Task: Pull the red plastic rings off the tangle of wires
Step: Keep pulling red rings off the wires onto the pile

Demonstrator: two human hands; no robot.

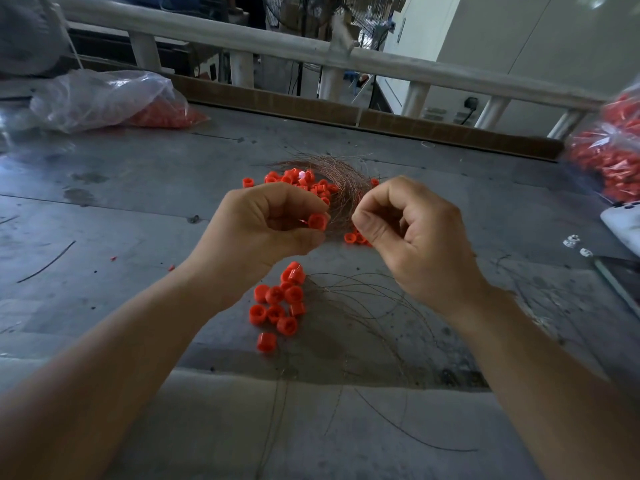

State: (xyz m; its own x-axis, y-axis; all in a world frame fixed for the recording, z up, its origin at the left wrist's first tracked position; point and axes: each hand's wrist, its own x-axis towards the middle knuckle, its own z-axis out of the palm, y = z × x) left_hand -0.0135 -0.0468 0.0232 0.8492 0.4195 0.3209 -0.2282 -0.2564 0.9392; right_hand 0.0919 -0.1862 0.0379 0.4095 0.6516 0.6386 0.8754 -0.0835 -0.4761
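Observation:
My left hand (pixel 266 223) pinches a red plastic ring (pixel 317 221) between thumb and fingers, raised above the grey table (pixel 138 202). Facing it, my right hand (pixel 405 230) pinches thin copper wire with thumb and forefinger. A tangle of copper wires (pixel 343 178) lies just behind both hands, with several red rings (pixel 298 180) caught in or beside it. A heap of loose red rings (pixel 278 303) sits on the table below my hands, next to loose strands of wire (pixel 363 299).
A clear plastic bag of red rings (pixel 114 98) lies at the back left, another bag of red parts (pixel 613 150) at the right edge. A brown strip (pixel 346 114) and a white railing (pixel 277 43) border the table's far side. Small white parts (pixel 573 241) lie right.

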